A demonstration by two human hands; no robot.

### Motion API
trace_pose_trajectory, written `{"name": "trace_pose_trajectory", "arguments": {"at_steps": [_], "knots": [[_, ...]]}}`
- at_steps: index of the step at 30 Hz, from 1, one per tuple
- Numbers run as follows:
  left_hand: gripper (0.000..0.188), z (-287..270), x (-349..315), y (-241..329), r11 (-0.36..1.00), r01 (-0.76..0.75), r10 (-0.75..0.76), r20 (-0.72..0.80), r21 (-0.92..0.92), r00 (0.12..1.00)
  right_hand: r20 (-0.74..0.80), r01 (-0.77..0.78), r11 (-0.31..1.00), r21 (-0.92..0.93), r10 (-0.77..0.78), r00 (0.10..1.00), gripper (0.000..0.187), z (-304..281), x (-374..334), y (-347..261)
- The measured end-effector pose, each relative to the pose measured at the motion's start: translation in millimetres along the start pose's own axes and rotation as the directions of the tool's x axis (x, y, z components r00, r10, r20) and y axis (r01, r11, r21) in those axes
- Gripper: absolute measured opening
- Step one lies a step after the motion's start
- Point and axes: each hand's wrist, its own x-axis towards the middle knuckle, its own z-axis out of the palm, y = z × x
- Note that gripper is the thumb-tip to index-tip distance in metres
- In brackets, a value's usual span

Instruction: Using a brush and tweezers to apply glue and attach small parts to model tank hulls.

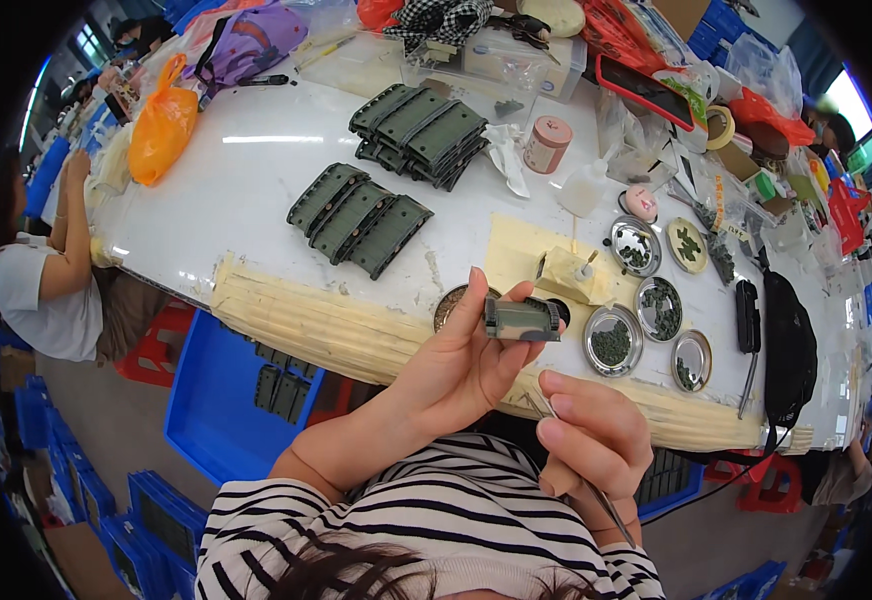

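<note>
My left hand (446,378) is raised over the padded front edge of the table, its fingers and thumb pinching a small green camouflage-painted plastic model part (522,321) by its ends. Just below and to the right, my right hand (601,435) is closed around metal tweezers (608,510). Their thin tips point up toward the part without touching it. Whether the tips hold anything is too small to tell. Behind my left hand a round dish (444,305) is partly hidden. To the right, metal dishes (589,352) contain tiny dark green pieces.
Stacked green panels (421,125) and a nearer group of panels (356,220) lie left of centre. A yellowish block (568,277), a pink jar (548,146) and a black pouch (789,345) stand farther right. A blue bin (206,400) is below the edge; a person (51,280) sits left.
</note>
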Motion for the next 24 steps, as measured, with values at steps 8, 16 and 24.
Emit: {"name": "trace_pose_trajectory", "arguments": {"at_steps": [8, 16, 24], "knots": [[0.056, -4, 1, 0, 0.997, -0.066, 0.066, 0.007, 0.033, 0.998, 0.004, -0.116, 0.992, -0.044, 0.116, 0.993, 0.036, -3, 0, -7], [0.049, 1, 6, 0, 0.813, -0.357, 0.298, 0.198, 0.459, 0.934, -0.053, -0.127, 0.991, -0.039, 0.125, 0.991, 0.038, 2, -6, -3], [0.061, -5, 7, 8, 0.753, -0.409, 0.293, 0.294, 0.515, 0.910, -0.028, -0.127, 0.990, -0.064, 0.126, 0.992, 0.038, 9, -17, 3]]}}
